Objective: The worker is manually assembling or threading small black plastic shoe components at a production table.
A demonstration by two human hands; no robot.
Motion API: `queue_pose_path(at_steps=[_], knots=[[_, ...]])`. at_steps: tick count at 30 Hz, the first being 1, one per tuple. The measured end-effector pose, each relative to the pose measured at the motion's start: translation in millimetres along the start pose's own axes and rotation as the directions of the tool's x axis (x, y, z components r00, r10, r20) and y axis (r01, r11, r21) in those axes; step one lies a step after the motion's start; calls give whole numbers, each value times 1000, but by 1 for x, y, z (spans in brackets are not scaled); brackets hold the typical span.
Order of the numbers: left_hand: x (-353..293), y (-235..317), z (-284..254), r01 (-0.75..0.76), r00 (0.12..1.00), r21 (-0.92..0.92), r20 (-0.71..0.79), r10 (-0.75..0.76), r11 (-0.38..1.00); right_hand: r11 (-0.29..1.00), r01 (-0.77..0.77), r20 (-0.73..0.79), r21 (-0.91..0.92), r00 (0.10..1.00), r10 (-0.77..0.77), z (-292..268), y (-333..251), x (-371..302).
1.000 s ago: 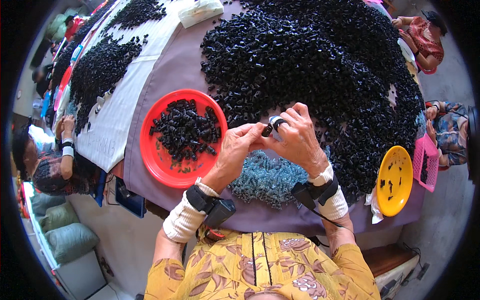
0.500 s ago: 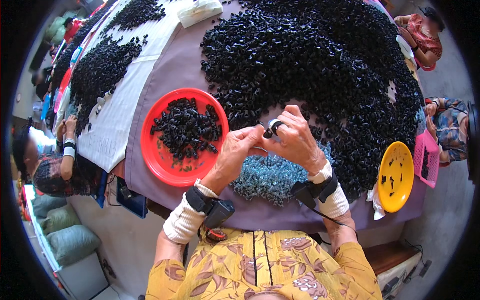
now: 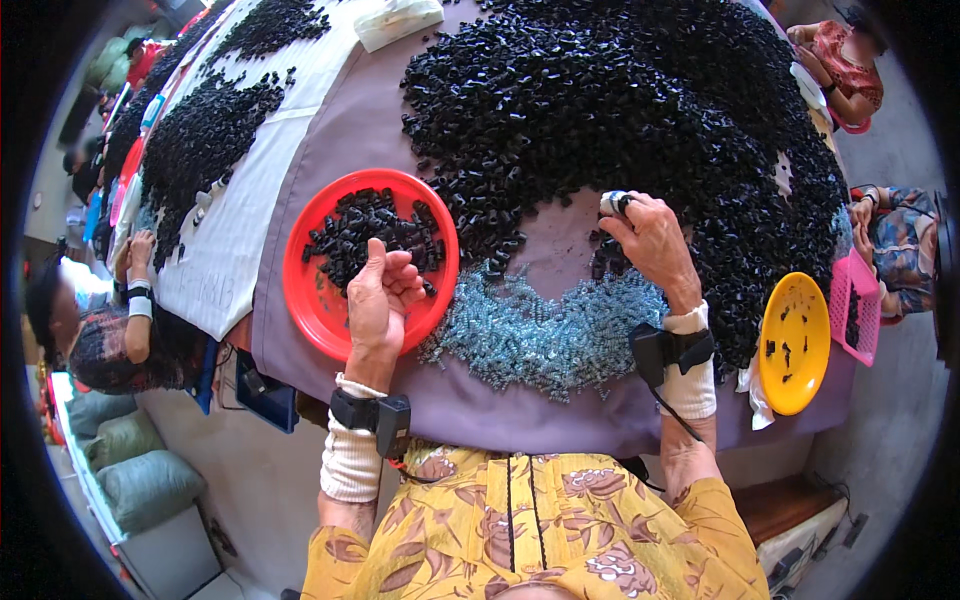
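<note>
My left hand [image 3: 375,305] is over the near side of a red round dish [image 3: 298,318], thumb up and fingers loosely curled. It is open, with nothing visible in it. Small black tubular pieces [image 3: 365,232] lie heaped in the dish. My right hand [image 3: 655,245] reaches to the edge of a large pile of similar black pieces [image 3: 590,110]. Its thumb and banded index finger are apart, and I see no piece between them. Between my hands and nearer to me spreads a heap of small, clear bluish pieces [image 3: 545,340].
A yellow dish [image 3: 800,370] with a few black bits stands at the right edge, beside a pink basket [image 3: 855,305]. A white box-like container [image 3: 400,22] is at the back. Other people sit at the left [image 3: 110,330] and right [image 3: 905,245] of the purple-covered table [image 3: 330,150].
My hands were together over the bluish heap, fingers around a small black piece. They have parted: the left to the red dish, the right toward the black pile.
</note>
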State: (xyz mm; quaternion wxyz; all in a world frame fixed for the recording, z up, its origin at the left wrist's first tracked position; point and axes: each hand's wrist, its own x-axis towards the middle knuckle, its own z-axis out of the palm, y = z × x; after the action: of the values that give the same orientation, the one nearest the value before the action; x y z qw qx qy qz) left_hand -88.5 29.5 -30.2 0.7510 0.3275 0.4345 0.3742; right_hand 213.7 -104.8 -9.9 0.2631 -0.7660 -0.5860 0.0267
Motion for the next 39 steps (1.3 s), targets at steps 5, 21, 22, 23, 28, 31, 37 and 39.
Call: queue_pose_path(at_steps=[5,21,22,23,28,31,37,39], knots=[[-4,-3,14,33,997,26,65,-34,999,1000,11,67,-17,998,-10,26,0,10],[6,-15,57,74,958,186,260,-121,980,969,152,53,-194,988,-144,75,-28,35],[6,-16,57,70,962,215,245,-123,974,969,185,60,-164,982,-177,78,-33,32],[6,-16,57,71,960,218,251,-126,973,967,218,64,-133,975,-211,80,-39,28],[7,-18,57,64,953,222,275,-126,973,976,205,171,78,961,-216,68,-58,16],[5,-16,58,55,953,224,279,-118,973,973,232,149,-3,962,-229,35,-46,22],[7,-17,63,47,952,242,282,-116,969,972,-49,93,-230,993,72,8,6,9],[8,-20,63,46,952,250,284,-118,967,926,-82,123,-369,983,136,24,11,5]])
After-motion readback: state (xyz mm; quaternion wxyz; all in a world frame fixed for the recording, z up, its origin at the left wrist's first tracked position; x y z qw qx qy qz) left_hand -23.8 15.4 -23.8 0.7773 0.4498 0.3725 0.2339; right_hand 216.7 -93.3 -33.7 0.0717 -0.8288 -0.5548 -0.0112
